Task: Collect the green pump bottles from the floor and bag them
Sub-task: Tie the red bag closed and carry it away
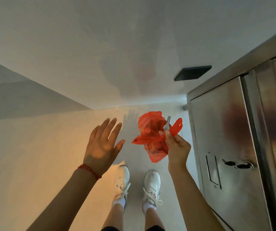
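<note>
My right hand (177, 147) grips the gathered neck of a red plastic bag (152, 135), which hangs full and lumpy above the floor. A grey pump nozzle (167, 124) sticks up out of the bag just above my fingers. The bottles' green bodies are hidden inside the bag. My left hand (103, 145) is raised to the left of the bag, palm down, fingers spread, holding nothing; a red cord bracelet circles its wrist. No bottle lies on the visible floor.
A stainless steel cabinet (230, 147) with a door latch stands close on my right. A white wall with a dark rectangular opening (192, 73) is ahead. My two white sneakers (137, 184) stand on the pale floor (34, 164) below the bag.
</note>
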The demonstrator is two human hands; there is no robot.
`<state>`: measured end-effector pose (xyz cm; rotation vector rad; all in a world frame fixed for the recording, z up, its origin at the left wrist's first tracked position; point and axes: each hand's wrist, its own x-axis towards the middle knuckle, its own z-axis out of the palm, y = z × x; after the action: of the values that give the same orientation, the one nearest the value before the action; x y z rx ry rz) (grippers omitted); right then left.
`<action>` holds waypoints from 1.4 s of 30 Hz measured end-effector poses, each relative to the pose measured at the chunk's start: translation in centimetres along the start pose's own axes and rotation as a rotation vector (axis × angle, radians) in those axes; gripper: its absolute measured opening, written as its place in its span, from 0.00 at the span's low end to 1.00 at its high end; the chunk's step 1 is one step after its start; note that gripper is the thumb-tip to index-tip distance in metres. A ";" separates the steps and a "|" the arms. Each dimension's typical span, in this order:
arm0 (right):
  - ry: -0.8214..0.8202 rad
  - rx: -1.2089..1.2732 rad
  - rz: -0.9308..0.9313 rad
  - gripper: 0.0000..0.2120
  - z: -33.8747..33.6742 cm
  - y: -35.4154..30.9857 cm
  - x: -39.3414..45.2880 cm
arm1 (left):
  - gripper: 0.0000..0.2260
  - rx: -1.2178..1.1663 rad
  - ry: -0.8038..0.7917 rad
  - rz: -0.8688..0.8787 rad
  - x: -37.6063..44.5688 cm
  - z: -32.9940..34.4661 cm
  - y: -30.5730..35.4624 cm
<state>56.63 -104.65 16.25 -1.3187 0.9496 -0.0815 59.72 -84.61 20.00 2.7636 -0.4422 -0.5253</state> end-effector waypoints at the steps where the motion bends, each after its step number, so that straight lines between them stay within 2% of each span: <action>1: 0.014 -0.004 0.001 0.06 0.4 1.1 1.1 | 0.26 0.005 -0.002 0.005 0.6 1.1 -0.5; 7: 0.046 -0.029 0.002 0.03 2.3 6.4 6.1 | 0.24 -0.008 -0.053 -0.016 3.4 6.5 -2.5; 13: 0.057 -0.046 0.003 0.03 3.4 9.7 9.7 | 0.21 -0.028 -0.026 -0.033 5.5 10.1 -3.9; 16: 0.057 -0.092 -0.008 0.08 3.5 10.9 10.7 | 0.23 -0.045 -0.026 -0.067 5.9 10.9 -4.5; 21: 0.020 -0.214 -0.037 0.04 3.1 11.8 12.3 | 0.23 -0.047 -0.020 -0.067 5.9 12.0 -4.9; 25: 0.039 -0.303 -0.071 0.05 2.1 12.1 12.7 | 0.23 -0.060 -0.023 -0.071 5.7 12.4 -4.9; 28: 0.045 -0.281 -0.071 0.03 1.7 11.9 12.6 | 0.23 -0.059 -0.027 -0.064 5.7 12.7 -4.6; 37: 0.147 -0.249 -0.065 0.09 0.8 12.2 11.7 | 0.23 -0.044 -0.027 -0.038 5.8 13.2 -3.2; 42: 0.178 -0.251 -0.082 0.05 -0.4 12.4 10.6 | 0.22 -0.042 -0.015 -0.026 5.6 13.2 -2.5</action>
<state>57.59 -107.01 0.08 -1.6025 1.0818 -0.1490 60.10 -87.29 5.66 2.7308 -0.3942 -0.5549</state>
